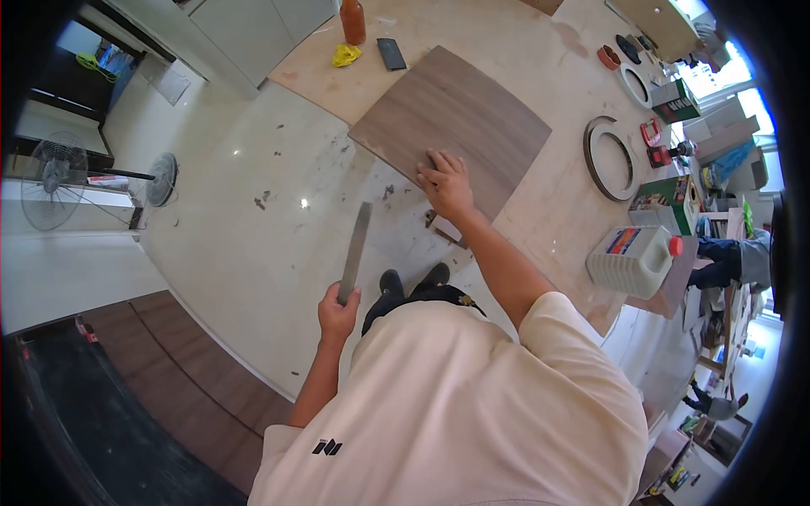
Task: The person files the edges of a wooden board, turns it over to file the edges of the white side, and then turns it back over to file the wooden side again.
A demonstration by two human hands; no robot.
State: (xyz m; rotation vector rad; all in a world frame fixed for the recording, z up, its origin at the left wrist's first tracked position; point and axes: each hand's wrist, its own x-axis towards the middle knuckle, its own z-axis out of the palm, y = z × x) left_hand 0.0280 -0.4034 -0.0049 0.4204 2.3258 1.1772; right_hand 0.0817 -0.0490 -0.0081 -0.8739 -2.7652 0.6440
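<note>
My left hand [337, 314] is closed around one end of a long, flat grey metal file [356, 246], which points up and away from me over the floor. A square brown wood-grain panel [460, 114] lies on the worktable, its near edge overhanging the side. My right hand [445, 181] rests on that panel close to its near edge, fingers spread over the surface. Below the right hand, a small white-and-brown piece [448, 229] shows by the panel's lower corner.
On the worktable [540, 76] are an orange bottle [353, 23], yellow crumpled cloth [345, 56], dark phone-like slab [391, 54], coiled edge strip [588, 160], red drill [659, 157] and white jug [634, 261]. Fans [56, 173] stand left; scraps dot the floor. A person [742, 257] is at far right.
</note>
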